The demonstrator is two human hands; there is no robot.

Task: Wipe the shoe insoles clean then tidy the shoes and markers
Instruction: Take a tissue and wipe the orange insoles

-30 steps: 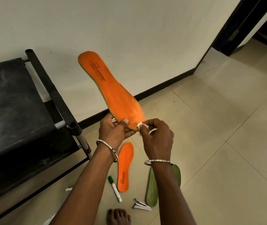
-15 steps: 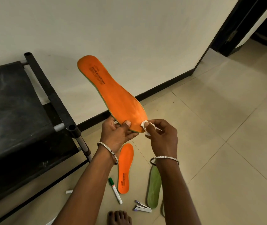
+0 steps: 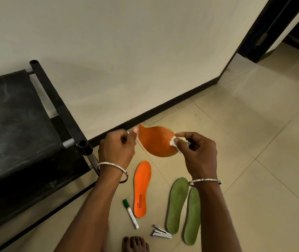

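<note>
We find the right hand (image 3: 199, 153) with fingers (image 3: 190, 137) pinched on a white wipe (image 3: 174, 142), pressed to the right side of the orange insole (image 3: 156, 140), which is held above the floor between both hands. The left hand (image 3: 117, 149) is curled just left of it. Blur hides any grip, and foreshortening obscures the insole's long axis.

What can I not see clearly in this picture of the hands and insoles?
Head view, left hand: motion-blurred; whether it grips the held insole is unclear.
Head view, print on the floor insole: too small to read.
Head view, top of the right green insole: hidden by the right arm.
Head view, foot: cut off by the bottom edge.
</note>
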